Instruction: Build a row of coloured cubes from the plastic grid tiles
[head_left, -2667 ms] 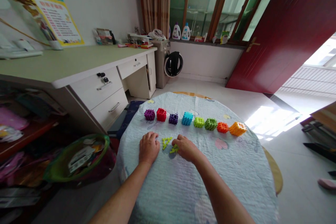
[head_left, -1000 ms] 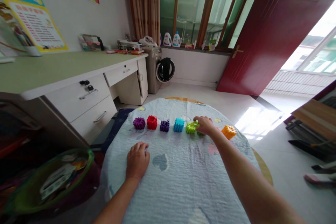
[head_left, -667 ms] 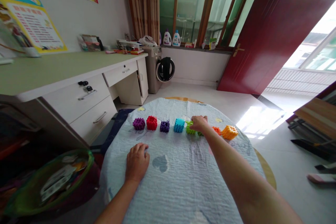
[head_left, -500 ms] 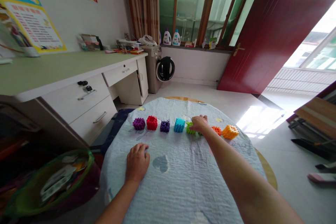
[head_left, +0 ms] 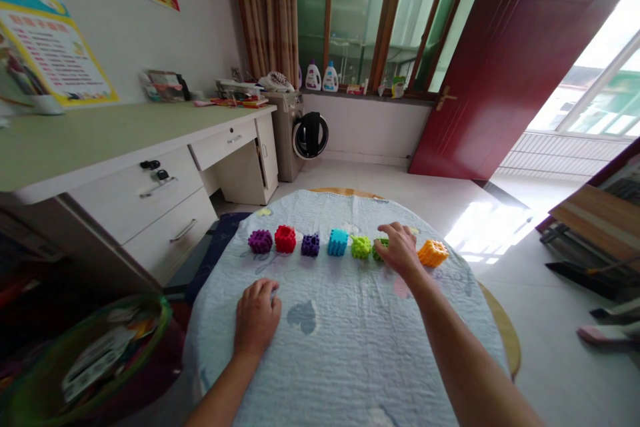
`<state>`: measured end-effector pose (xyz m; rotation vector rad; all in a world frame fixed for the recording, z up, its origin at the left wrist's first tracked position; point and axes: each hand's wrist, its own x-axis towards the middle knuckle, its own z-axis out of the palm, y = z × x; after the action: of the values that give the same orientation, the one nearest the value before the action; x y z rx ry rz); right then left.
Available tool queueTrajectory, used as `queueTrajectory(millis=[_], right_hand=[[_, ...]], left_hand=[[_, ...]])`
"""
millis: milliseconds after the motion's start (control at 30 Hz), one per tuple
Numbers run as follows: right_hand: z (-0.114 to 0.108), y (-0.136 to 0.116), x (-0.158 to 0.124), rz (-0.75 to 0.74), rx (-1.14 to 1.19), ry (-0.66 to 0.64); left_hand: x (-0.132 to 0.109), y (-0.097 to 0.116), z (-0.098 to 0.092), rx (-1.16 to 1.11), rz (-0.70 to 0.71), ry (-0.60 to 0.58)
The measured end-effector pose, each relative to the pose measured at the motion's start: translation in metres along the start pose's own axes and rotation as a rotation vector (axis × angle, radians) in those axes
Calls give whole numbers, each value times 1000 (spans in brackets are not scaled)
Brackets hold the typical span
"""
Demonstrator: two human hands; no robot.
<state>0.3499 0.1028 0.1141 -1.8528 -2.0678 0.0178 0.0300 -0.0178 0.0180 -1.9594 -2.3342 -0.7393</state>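
Several textured blocks stand in a row across the cloth-covered round table (head_left: 345, 347): purple (head_left: 261, 241), red (head_left: 285, 239), dark violet (head_left: 311, 245), light blue (head_left: 338, 242), lime green (head_left: 361, 247), darker green (head_left: 379, 250) and yellow-orange (head_left: 433, 253). My right hand (head_left: 400, 248) is over the darker green block, its fingers apart, and hides part of it. A bit of orange shows behind that hand. My left hand (head_left: 257, 317) rests on the cloth in front of the purple block, fingers curled; what it holds, if anything, is too small to name.
A long desk (head_left: 100, 137) with drawers runs along the left. Below it stands a green-rimmed basket (head_left: 163, 320) of mixed items. Beyond the table are a washing machine (head_left: 287, 137) with its door open and a red door (head_left: 465, 80).
My right hand has moved right from the lime green block to the darker green one, uncovering the lime green block. My left hand stays on the cloth. The camera view has shifted slightly.
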Motion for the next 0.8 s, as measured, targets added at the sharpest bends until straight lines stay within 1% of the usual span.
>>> queueTrajectory(millis=[33, 100, 133, 200, 300, 367, 433, 600, 800], right_hand=[[2, 10, -18, 4, 45, 62], [10, 30, -57, 31, 104, 128], [17, 40, -77, 45, 112, 124], [33, 55, -112, 87, 88, 71], [53, 66, -146, 154, 31, -9], [59, 65, -157, 178, 3, -26], [60, 61, -160, 190, -21, -22], [51, 50, -160, 204, -58, -44], [48, 46, -159, 222, -74, -47]], left_hand=[[0, -1, 1, 1, 6, 0], [0, -2, 2, 7, 19, 2], [1, -3, 3, 12, 24, 7], [1, -4, 4, 25, 35, 20], [2, -4, 4, 42, 46, 23], [2, -4, 4, 48, 50, 18], [2, -5, 5, 52, 54, 17], [2, -6, 5, 74, 69, 27], [3, -7, 5, 92, 79, 28]])
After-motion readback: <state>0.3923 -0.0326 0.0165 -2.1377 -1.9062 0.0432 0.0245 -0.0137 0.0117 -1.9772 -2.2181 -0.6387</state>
